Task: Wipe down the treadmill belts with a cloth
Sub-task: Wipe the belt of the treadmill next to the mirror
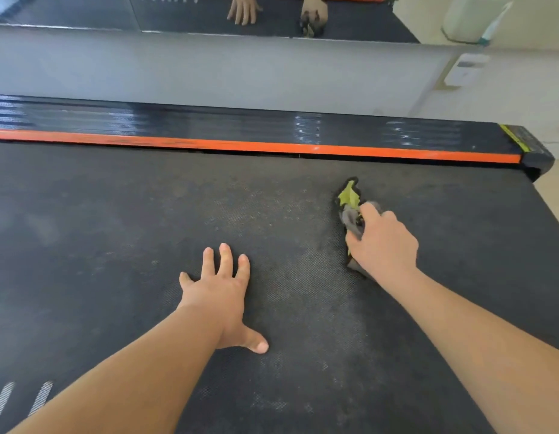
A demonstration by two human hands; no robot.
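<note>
The dark textured treadmill belt [115, 230] fills most of the view, with pale dusty patches near its middle. My left hand [220, 296] lies flat on the belt, fingers spread and straight. To its right, my right hand [381, 242] grips a crumpled grey and green cloth [350, 198] and presses it onto the belt. Part of the cloth sticks out beyond my fingers toward the far rail; the rest is hidden under my palm.
An orange strip [240, 145] and a black side rail [209, 120] border the belt's far edge, ending at a corner cap [535, 155] on the right. Behind it a grey wall base carries a mirror [272, 14] that reflects both hands. Light floor lies at the right.
</note>
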